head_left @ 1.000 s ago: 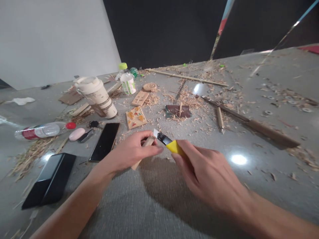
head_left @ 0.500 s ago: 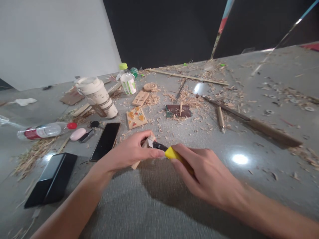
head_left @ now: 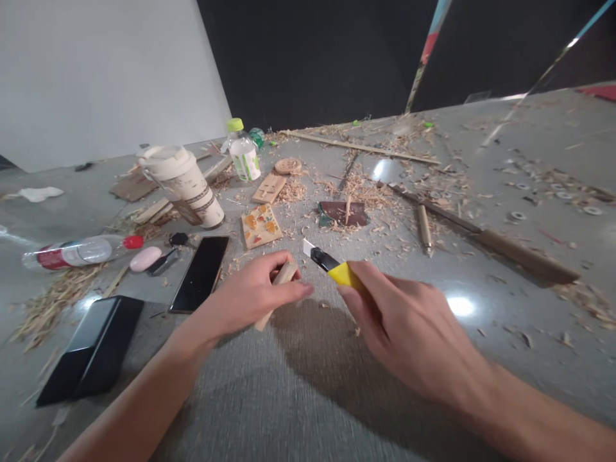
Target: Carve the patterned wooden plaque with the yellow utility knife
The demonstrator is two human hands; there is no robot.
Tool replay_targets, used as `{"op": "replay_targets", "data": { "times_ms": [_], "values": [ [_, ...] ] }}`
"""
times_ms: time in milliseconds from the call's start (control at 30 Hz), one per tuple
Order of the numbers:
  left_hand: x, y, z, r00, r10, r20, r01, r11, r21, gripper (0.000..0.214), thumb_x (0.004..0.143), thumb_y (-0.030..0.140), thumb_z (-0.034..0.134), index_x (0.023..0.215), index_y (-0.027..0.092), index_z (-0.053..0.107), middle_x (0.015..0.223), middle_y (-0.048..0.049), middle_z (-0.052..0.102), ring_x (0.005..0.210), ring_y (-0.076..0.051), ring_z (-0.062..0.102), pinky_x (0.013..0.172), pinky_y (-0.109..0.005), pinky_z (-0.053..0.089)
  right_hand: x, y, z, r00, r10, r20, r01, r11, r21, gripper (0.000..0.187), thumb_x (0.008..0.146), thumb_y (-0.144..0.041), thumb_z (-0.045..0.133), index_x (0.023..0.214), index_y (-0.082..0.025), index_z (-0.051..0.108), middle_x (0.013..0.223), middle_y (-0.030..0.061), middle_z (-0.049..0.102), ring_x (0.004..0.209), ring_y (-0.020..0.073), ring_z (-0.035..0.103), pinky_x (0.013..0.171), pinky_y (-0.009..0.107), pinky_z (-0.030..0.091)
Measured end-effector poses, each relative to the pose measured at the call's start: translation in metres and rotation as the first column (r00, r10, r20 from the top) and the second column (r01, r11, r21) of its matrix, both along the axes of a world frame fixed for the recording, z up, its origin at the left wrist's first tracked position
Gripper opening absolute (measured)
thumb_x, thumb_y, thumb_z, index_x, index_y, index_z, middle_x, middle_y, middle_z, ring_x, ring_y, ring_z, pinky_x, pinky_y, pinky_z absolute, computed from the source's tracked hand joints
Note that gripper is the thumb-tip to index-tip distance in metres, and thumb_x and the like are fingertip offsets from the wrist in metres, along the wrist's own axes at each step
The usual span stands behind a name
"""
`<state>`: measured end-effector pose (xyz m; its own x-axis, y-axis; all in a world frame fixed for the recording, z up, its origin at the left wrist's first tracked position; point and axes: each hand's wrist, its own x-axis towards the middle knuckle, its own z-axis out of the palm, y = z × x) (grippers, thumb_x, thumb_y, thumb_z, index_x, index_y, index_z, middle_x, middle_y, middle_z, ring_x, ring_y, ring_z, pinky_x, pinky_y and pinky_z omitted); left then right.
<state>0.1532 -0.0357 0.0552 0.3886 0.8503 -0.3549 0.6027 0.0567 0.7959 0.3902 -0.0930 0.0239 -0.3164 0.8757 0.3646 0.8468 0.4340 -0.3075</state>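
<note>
Grey table [head_left: 298,385], shavings scattered.
I am seeing left hand [head_left: 250,296] fingers pinching stick [head_left: 279,282]; right hand [head_left: 409,327] gripping knife [head_left: 332,266], blade just clear.

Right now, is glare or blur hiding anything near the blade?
Head view: a glare spot whitens the table right of the right hand, clear of the utility knife; knife and the wooden stick in the left hand look sharp; the hands shadow the table below them; edges are stretched by the wide lens.

Phone [head_left: 201,273], cup [head_left: 185,186], bottles [head_left: 243,154], shavings [head_left: 366,186]
</note>
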Motion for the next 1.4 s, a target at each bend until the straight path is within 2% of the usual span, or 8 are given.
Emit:
{"op": "replay_targets", "data": {
  "times_ms": [333, 467, 700, 1000, 1067, 1133, 1233, 1400],
  "values": [
    [-0.002, 0.001, 0.0, 0.999, -0.031, 0.031, 0.033, 0.995, -0.09, 0.025, 0.087, 0.045, 0.076, 0.099, 0.026, 0.066, 0.08, 0.0045, 0.054, 0.071, -0.015, 0.045, 0.064, -0.028, 0.032, -0.001, 0.007, -0.008, 0.973, 0.146, -0.181, -0.179, 0.967, -0.18, 0.047, 0.118, -0.044, 0.031, 0.092, -0.021, 0.063, 0.061, -0.0034, 0.059, 0.048, 0.0113, 0.049, 0.052, 0.03, 0.026],
    [-0.001, 0.0, -0.004, 0.999, -0.035, 0.005, 0.035, 0.999, -0.019, 0.024, 0.09, 0.046, 0.073, 0.097, 0.025, 0.065, 0.08, 0.0041, 0.052, 0.073, -0.016, 0.046, 0.065, -0.029, 0.031, 0.0, 0.006, -0.008, 0.986, 0.101, -0.135, -0.125, 0.975, -0.182, 0.051, 0.118, -0.045, 0.03, 0.091, -0.021, 0.065, 0.059, -0.0034, 0.057, 0.046, 0.0111, 0.048, 0.052, 0.03, 0.023],
    [-0.002, 0.001, -0.008, 1.0, -0.009, -0.008, 0.01, 0.999, 0.039, 0.026, 0.092, 0.049, 0.071, 0.095, 0.024, 0.063, 0.086, 0.0022, 0.057, 0.078, -0.018, 0.05, 0.07, -0.031, 0.033, -0.001, 0.011, -0.008, 0.999, 0.033, 0.016, -0.032, 0.999, -0.034, 0.052, 0.118, -0.046, 0.029, 0.089, -0.022, 0.065, 0.061, 0.0, 0.061, 0.046, 0.0119, 0.042, 0.051, 0.03, 0.016],
    [0.004, 0.007, -0.003, 0.995, 0.087, 0.04, -0.09, 0.993, 0.079, 0.033, 0.091, 0.056, 0.071, 0.097, 0.024, 0.063, 0.099, -0.0016, 0.067, 0.093, -0.024, 0.06, 0.078, -0.033, 0.038, -0.006, 0.035, -0.01, 0.997, -0.047, 0.065, 0.051, 0.997, -0.059, 0.054, 0.117, -0.047, 0.028, 0.089, -0.02, 0.065, 0.067, 0.0034, 0.064, 0.049, 0.0113, 0.037, 0.055, 0.032, 0.016],
    [0.003, 0.005, 0.001, 0.996, 0.087, 0.026, -0.089, 0.993, 0.083, 0.038, 0.091, 0.059, 0.07, 0.088, 0.024, 0.057, 0.088, 0.0, 0.061, 0.083, -0.021, 0.056, 0.073, -0.033, 0.035, 0.009, 0.048, -0.007, 0.99, -0.113, 0.081, 0.119, 0.99, -0.077, 0.051, 0.116, -0.046, 0.029, 0.092, -0.02, 0.066, 0.065, 0.0034, 0.062, 0.049, 0.0119, 0.036, 0.056, 0.032, 0.017],
    [0.001, 0.0, 0.006, 0.996, 0.088, 0.004, -0.088, 0.991, 0.102, 0.044, 0.092, 0.059, 0.069, 0.08, 0.024, 0.045, 0.078, 0.0023, 0.049, 0.073, -0.018, 0.048, 0.068, -0.033, 0.031, 0.031, 0.064, 0.001, 0.96, -0.278, 0.044, 0.28, 0.956, -0.086, 0.055, 0.116, -0.044, 0.025, 0.086, -0.02, 0.063, 0.055, 0.0012, 0.053, 0.045, 0.012, 0.032, 0.055, 0.033, 0.019],
    [0.002, -0.007, 0.005, 0.998, 0.067, 0.017, -0.068, 0.99, 0.126, 0.049, 0.094, 0.062, 0.067, 0.078, 0.024, 0.041, 0.076, 0.0027, 0.043, 0.069, -0.017, 0.043, 0.066, -0.033, 0.028, 0.059, 0.079, 0.01, 0.897, -0.435, -0.075, 0.438, 0.898, 0.033, 0.052, 0.114, -0.048, 0.03, 0.082, -0.021, 0.061, 0.06, 0.003, 0.054, 0.05, 0.0147, 0.039, 0.06, 0.035, 0.024],
    [0.008, -0.006, -0.011, 0.987, 0.013, 0.159, -0.042, 0.983, 0.18, 0.046, 0.1, 0.061, 0.055, 0.075, 0.023, 0.046, 0.078, -0.0005, 0.049, 0.076, -0.019, 0.047, 0.068, -0.033, 0.03, 0.048, 0.077, -0.008, 0.949, -0.28, -0.145, 0.284, 0.959, 0.003, 0.047, 0.113, -0.044, 0.03, 0.079, -0.023, 0.055, 0.062, 0.0009, 0.053, 0.054, 0.0148, 0.044, 0.062, 0.033, 0.027]
  ]
}}
